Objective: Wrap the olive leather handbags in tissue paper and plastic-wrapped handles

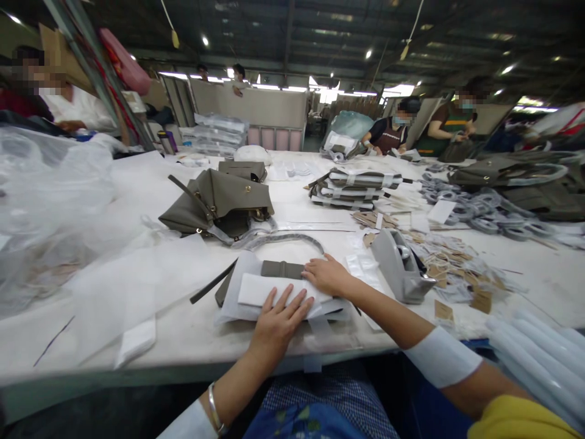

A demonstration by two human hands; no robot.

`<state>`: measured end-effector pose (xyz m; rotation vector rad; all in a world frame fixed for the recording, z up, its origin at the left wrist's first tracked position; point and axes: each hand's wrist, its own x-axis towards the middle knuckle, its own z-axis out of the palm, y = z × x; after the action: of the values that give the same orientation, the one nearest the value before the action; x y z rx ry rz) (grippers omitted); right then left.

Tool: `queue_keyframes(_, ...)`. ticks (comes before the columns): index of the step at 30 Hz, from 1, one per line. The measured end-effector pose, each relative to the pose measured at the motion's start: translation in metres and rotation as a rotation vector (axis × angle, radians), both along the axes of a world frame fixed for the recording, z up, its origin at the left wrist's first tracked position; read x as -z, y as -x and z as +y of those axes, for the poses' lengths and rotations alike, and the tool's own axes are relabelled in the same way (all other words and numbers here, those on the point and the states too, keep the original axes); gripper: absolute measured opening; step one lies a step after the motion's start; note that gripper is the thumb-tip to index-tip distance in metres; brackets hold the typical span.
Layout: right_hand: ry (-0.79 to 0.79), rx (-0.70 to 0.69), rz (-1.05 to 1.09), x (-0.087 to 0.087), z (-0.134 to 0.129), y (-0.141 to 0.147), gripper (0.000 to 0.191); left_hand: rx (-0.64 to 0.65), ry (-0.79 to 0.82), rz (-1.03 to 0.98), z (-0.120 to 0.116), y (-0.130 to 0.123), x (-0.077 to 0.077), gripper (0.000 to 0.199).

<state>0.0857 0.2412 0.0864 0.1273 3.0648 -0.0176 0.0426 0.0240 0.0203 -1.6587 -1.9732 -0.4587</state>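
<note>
A grey-green handbag [223, 286] lies flat in front of me, partly covered by white tissue paper [237, 305]. Across it rests a folded white foam sheet [256, 289]. Fingers spread, my left hand [278, 320] presses flat on the foam. My right hand [326, 275] rests at the bag's upper right, its fingers extended over the foam and the grey-green flap [276, 269]. Behind the bag arches its plastic-wrapped handle [292, 238]. A clear strip [319, 332] hangs from the bag's near edge.
A grey tape dispenser [397, 268] stands to the right, beside scattered brown tags [457, 265]. Another handbag [219, 201] sits behind, near a stack of wrapped bags [351, 186]. Clear plastic [50, 201] heaps at left. Co-workers [390, 131] are at the table's far side.
</note>
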Motion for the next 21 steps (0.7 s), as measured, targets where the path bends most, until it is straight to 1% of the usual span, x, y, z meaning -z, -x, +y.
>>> queue_keyframes(3, -0.086, 0.044, -0.016, -0.005, -0.005, 0.0, 0.037, 0.007, -0.018, 0.014, 0.0, 0.0, -0.001, 0.041)
queue_keyframes(5, -0.077, 0.008, -0.03, -0.009, -0.005, -0.001, 0.035, 0.003, -0.02, 0.019, 0.0, 0.0, -0.001, 0.041)
queue_keyframes(7, 0.027, -0.086, -0.019, -0.011, -0.003, -0.009, 0.034, 0.003, -0.021, 0.02, -0.001, 0.0, 0.0, 0.042)
queue_keyframes(9, 0.188, -0.154, 0.057, -0.009, 0.001, -0.025, 0.034, 0.006, -0.011, 0.012, -0.002, 0.0, 0.001, 0.044)
queue_keyframes(11, 0.335, -0.169, 0.204, -0.004, 0.003, -0.048, 0.034, 0.008, 0.019, -0.003, -0.003, 0.0, -0.001, 0.047)
queue_keyframes(13, 0.413, -0.176, 0.369, 0.0, 0.0, -0.073, 0.032, 0.008, 0.061, -0.026, -0.004, -0.001, -0.005, 0.05)
queue_keyframes(15, 0.397, -0.204, 0.499, 0.003, -0.007, -0.096, 0.032, 0.013, 0.086, -0.05, -0.004, -0.001, -0.009, 0.052)
queue_keyframes(17, 0.315, -0.244, 0.558, 0.005, -0.015, -0.112, 0.039, 0.02, 0.09, -0.068, -0.005, -0.002, -0.012, 0.053)
queue_keyframes(19, 0.218, -0.289, 0.582, 0.008, -0.023, -0.12, 0.047, 0.026, 0.085, -0.078, -0.005, -0.002, -0.014, 0.052)
queue_keyframes(21, 0.145, -0.312, 0.628, 0.012, -0.029, -0.12, 0.044, 0.028, 0.084, -0.087, -0.005, -0.002, -0.015, 0.05)
